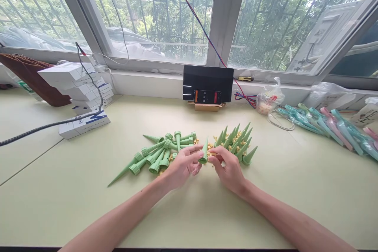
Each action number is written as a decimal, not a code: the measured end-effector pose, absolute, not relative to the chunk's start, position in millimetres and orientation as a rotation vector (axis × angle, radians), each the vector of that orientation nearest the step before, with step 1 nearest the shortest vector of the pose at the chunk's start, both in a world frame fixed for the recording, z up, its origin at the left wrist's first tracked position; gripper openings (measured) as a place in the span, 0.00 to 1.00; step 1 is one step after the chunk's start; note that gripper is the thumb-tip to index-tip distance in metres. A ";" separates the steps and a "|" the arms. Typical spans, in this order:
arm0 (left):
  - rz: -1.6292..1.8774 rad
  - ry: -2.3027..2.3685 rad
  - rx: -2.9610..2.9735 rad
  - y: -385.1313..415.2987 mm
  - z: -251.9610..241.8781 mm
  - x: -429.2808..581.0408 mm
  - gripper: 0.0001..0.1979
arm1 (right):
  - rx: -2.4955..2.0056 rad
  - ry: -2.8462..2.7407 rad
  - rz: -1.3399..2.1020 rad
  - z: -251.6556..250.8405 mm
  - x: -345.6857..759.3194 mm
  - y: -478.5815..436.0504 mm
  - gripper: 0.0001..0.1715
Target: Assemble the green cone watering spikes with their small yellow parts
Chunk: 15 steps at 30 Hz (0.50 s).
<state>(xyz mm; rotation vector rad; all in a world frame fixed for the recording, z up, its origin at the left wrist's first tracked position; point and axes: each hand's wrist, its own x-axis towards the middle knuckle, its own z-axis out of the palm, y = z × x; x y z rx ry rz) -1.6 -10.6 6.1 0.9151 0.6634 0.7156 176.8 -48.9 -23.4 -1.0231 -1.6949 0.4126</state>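
My left hand (186,163) holds a green plastic cone-shaped spike (204,151) between thumb and fingers, point up and wide end down. Close beside it, my right hand (227,167) has thumb and forefinger brought together; whatever is between them is too small to make out. To the left lies a loose pile of green spikes with ribbed caps (155,157), pointing various ways. Beyond my right hand several green cones (242,147) stand point up in a cluster. Small yellow pieces (233,141) are scattered among the cones, and some show by the pile.
A phone (207,97) showing a timer leans on a dark screen (208,78) at the back. White boxes (84,124) are stacked at left, crossed by a black cable (53,128). Bagged teal and pink items (333,126) lie at right, near a plastic bag (269,98).
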 end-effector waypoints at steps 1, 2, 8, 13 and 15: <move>0.704 0.636 0.921 -10.5 6.3 -1.6 0.22 | -1.014 -1.690 0.415 -23.3 176.7 -49.1 0.08; 0.694 0.612 0.932 -10.4 6.4 -1.6 0.21 | -1.010 -1.685 0.418 -23.2 176.7 -49.3 0.09; 0.706 0.634 1.070 -12.1 5.2 -0.7 0.25 | -1.044 -1.670 0.456 -21.7 177.2 -49.5 0.12; 0.724 0.717 1.257 -15.1 0.4 -0.3 0.29 | -1.065 -1.677 0.459 -23.6 178.8 -47.3 0.17; 0.722 0.746 1.322 -16.2 -2.2 -0.2 0.30 | -1.075 -1.687 0.443 -24.8 179.1 -46.8 0.19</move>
